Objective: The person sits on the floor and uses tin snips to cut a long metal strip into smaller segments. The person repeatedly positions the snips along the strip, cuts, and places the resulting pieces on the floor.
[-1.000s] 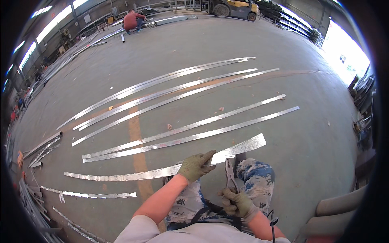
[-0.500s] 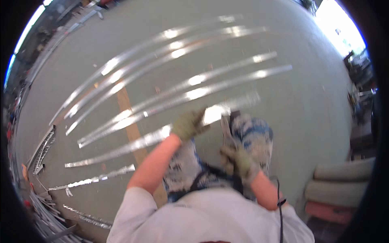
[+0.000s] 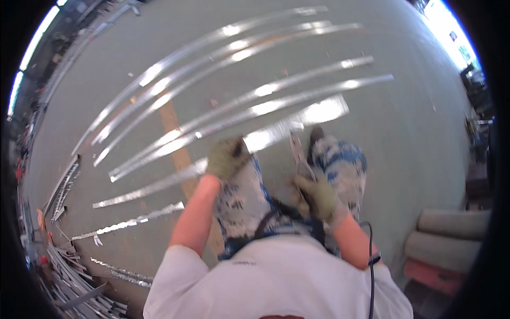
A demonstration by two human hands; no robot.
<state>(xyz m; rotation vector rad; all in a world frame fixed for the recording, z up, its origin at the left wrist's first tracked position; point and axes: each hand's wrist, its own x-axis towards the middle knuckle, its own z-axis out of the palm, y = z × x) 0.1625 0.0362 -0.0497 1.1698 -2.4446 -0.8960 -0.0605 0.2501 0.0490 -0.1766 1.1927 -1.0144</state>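
A long shiny metal strip [image 3: 268,134] slants across in front of my knees, its right end broad and glaring. My left hand [image 3: 227,159], in a greenish work glove, is closed around the strip's near edge beside my left knee. In my gloved right hand [image 3: 316,198] are metal pliers [image 3: 299,154], gripped by the handles. Their jaws point away from me and reach the strip's near edge; whether they bite on it I cannot tell. My right fingers partly hide the handles.
Several more long metal strips [image 3: 265,109] lie roughly parallel on the grey floor beyond. A wooden board [image 3: 180,154] runs beneath some of them. Shorter metal pieces [image 3: 127,225] and a heap of scrap strips [image 3: 74,282] lie at left. Rolled material [image 3: 451,223] is stacked at right.
My left hand has slid left along the strip. The strip's right end now appears higher and more fully seen. The whole view has shifted slightly, and the pliers stay in my right hand.
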